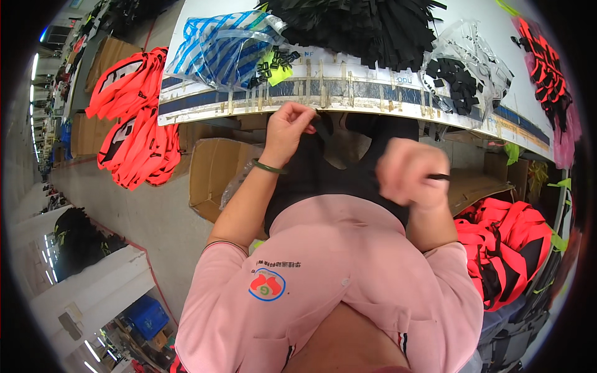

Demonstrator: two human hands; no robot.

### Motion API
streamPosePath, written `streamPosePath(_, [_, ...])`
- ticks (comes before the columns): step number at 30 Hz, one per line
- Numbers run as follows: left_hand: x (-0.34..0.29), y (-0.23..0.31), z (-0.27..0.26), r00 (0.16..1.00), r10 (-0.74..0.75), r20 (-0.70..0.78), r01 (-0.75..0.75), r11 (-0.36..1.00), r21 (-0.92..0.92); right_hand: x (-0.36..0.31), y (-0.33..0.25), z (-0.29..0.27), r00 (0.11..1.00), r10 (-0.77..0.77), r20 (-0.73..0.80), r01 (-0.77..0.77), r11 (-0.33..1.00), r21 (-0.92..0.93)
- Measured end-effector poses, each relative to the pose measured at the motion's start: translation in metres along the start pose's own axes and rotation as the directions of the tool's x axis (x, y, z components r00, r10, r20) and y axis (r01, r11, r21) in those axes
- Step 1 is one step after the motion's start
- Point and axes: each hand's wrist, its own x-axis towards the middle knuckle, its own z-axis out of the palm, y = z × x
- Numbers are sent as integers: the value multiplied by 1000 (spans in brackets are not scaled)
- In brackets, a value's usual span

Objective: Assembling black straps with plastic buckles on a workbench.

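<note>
Just in front of the table's near edge, my left hand is closed in a pinch on a dark strap. The strap hangs down against my black trousers, so its lower end is hard to make out. My right hand is smeared by motion over my right thigh, its fingers curled. A short black strip pokes out of its right side; the rest is hidden in the fist. Whether the strap and the strip are one piece, I cannot tell.
On the white table lie a heap of black straps, a blue-striped plastic bag and a clear bag with black pieces. Bright red-orange strap bundles hang at the left. More red-orange straps lie at my right. A cardboard box stands below.
</note>
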Motion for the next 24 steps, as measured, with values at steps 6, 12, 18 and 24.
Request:
streamPosePath(6, [-2,7,5,990,111,-90,-114,993,-40,2,19,-8,901,317,-296,-388,895,-222])
streamPosePath(12, [-17,14,26,912,410,5,-410,911,50,-8,91,-1,789,365,-494,-557,765,-323])
streamPosePath(18, [-21,15,28,875,476,91,-485,864,139,-6,91,-2,734,451,-509,-617,755,-222])
streamPosePath(24, [-21,14,29,875,472,111,-485,852,198,-14,93,-2,727,487,-485,-599,794,-100])
